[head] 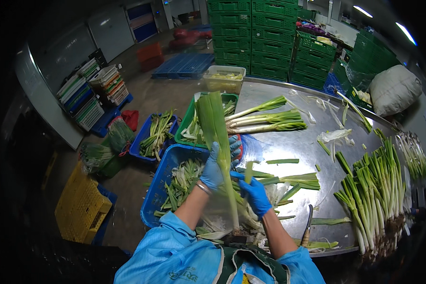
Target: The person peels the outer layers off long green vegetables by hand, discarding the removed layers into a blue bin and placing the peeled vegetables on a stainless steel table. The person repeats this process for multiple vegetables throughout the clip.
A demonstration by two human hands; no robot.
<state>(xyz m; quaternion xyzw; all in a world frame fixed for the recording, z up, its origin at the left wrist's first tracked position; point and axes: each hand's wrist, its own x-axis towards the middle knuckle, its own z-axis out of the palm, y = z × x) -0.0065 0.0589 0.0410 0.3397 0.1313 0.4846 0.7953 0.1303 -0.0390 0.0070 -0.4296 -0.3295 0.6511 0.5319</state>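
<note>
My left hand (213, 170), in a blue glove, is wrapped around the stalk of a large leek (213, 124). The leek stands nearly upright in the picture, its broad green leaves at the top and its root end low near my apron. Between the thumb and fingers of my gloved right hand (257, 197) is a strip of green leaf (249, 172), just right of the stalk. Loose leaf trimmings (300, 180) lie on the steel table (326, 198) past that hand. A knife (307, 225) with a wooden handle rests near the table's front edge.
Left of the table, a blue crate (149, 198) holds leaf scraps, beside a green crate (180, 136). Several leeks (269, 122) lie at the table's far side. A pile of leeks with soiled roots (374, 191) lies right. Stacked green crates (252, 39) stand behind.
</note>
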